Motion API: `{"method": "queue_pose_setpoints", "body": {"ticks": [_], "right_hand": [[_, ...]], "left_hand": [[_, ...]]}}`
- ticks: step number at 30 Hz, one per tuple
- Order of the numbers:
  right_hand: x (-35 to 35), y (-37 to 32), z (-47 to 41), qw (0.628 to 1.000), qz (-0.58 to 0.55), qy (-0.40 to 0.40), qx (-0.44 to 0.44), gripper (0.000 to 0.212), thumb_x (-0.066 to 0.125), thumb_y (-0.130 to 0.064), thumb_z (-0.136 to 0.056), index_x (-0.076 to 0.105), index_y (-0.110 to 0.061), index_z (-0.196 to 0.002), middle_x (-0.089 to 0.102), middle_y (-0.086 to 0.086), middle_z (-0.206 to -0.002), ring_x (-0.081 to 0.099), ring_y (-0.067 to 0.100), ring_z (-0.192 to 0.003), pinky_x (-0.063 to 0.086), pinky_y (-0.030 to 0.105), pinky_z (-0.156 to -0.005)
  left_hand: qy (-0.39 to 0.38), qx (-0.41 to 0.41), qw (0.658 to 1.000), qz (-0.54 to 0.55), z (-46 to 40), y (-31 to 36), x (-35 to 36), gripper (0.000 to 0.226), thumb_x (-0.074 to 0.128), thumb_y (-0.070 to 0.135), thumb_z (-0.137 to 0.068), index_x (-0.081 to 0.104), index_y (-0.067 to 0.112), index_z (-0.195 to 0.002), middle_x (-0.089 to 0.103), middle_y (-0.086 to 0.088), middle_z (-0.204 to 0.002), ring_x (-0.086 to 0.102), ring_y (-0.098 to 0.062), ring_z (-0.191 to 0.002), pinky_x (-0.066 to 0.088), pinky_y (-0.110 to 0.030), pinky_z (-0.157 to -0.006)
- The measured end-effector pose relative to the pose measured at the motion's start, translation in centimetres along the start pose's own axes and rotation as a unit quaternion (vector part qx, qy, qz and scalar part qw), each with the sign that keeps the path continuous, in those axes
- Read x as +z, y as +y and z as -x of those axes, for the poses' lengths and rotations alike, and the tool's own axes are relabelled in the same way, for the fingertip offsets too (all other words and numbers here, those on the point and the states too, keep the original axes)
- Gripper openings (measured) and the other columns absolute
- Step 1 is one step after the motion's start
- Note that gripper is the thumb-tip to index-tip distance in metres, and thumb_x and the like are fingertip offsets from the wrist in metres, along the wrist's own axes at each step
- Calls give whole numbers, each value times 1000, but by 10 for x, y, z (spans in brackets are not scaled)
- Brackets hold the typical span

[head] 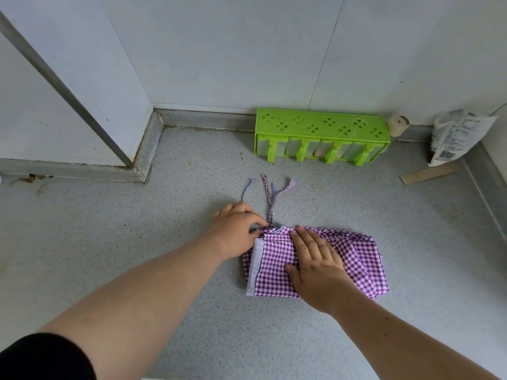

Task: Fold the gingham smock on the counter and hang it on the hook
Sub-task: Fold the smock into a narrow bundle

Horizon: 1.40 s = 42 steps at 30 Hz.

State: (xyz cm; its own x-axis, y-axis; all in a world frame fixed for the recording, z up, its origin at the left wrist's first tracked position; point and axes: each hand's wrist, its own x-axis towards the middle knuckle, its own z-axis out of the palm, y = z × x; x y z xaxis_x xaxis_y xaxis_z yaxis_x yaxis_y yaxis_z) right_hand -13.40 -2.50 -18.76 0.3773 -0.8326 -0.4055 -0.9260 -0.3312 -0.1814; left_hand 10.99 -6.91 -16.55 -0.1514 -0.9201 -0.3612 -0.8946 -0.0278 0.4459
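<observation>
Right hand (315,260) presses flat, fingers straight, on the folded gingham smock (356,259). Left hand (236,229) pinches its ties (270,200) at the near corner. Beyond both hands, a green rack (321,124) holds four clear tubs.

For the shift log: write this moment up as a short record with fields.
surface: speckled grey counter
garment: purple gingham smock, folded into a compact bundle, lying flat
ties: braided cords trailing from the smock's far edge toward the wall
left hand: left hand pinches the fabric where the cords join
right hand: right hand pressed flat on the bundle, fingers straight
nearby: green plastic rack against the wall
hook: not in view
</observation>
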Motion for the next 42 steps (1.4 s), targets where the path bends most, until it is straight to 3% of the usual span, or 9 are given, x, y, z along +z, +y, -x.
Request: {"method": "queue_pose_setpoints", "body": {"ticks": [6,14,18,22,29,33,37,40,42], "right_hand": [[1,0,-1,1000,-2,-1,2,74,15,-61,-104,-19,-30,-162,-21,-9,-171,-21,13,-156,-17,38,-121],[3,1,0,1000,-5,4,1,75,15,-62,-104,-20,-30,-162,-22,-10,-170,-22,12,-156,-18,37,-120],[1,0,0,1000,-3,0,3,75,15,-61,-104,-21,-30,-161,-23,-10,-170,-23,12,-155,-18,37,-119],[1,0,1,1000,-1,5,1,74,15,-62,-104,-20,-30,-162,-21,-9,-170,-22,12,-156,-19,37,-118],[3,1,1,1000,-9,14,-2,75,16,-62,-104,-17,-30,-163,-19,-9,-171,-20,12,-156,-17,37,-119],[2,1,1,1000,-4,9,-3,74,14,-62,-104,-20,-30,-162,-21,-9,-171,-22,12,-155,-18,37,-119],[3,2,1,1000,-8,9,-7,75,13,-62,-103,-18,-29,-162,-20,-9,-171,-21,12,-155,-16,38,-120],[5,3,0,1000,1,10,-5,75,11,-64,-102,-19,-30,-162,-21,-9,-171,-22,12,-155,-15,39,-122],[5,3,0,1000,3,8,-3,75,11,-64,-102,-19,-30,-162,-21,-9,-171,-22,13,-156,-15,39,-123]], "left_hand": [[-28,42,998,-21,-7,3,1,56,45,12,-106,55,49,-147,44,15,-143,33,-15,-135,27,-38,-118],[-22,124,985,-116,-20,-4,-1,57,61,19,-100,49,38,-152,41,16,-153,33,-15,-140,27,-38,-120],[45,90,992,-71,-25,-8,6,43,71,37,-97,53,31,-135,44,9,-146,39,-18,-136,35,-40,-119],[41,111,987,-107,-22,-11,6,21,66,37,-100,61,34,-119,42,11,-141,36,-16,-133,34,-39,-118],[6,151,964,-221,-14,-27,-8,35,59,40,-90,54,35,-124,41,7,-136,38,-18,-129,36,-42,-115],[12,159,952,-262,-9,-41,-19,23,55,47,-96,59,32,-113,46,7,-129,42,-18,-124,37,-40,-110],[29,107,952,-287,-4,-57,-25,34,47,53,-101,64,27,-114,52,5,-124,49,-19,-121,42,-38,-106],[31,23,960,-278,-3,-64,-32,40,45,45,-105,73,18,-117,58,-3,-128,53,-24,-123,45,-40,-105],[21,-41,958,-283,-4,-63,-37,43,43,43,-105,74,15,-117,59,-4,-118,54,-23,-117,46,-39,-100]]}}
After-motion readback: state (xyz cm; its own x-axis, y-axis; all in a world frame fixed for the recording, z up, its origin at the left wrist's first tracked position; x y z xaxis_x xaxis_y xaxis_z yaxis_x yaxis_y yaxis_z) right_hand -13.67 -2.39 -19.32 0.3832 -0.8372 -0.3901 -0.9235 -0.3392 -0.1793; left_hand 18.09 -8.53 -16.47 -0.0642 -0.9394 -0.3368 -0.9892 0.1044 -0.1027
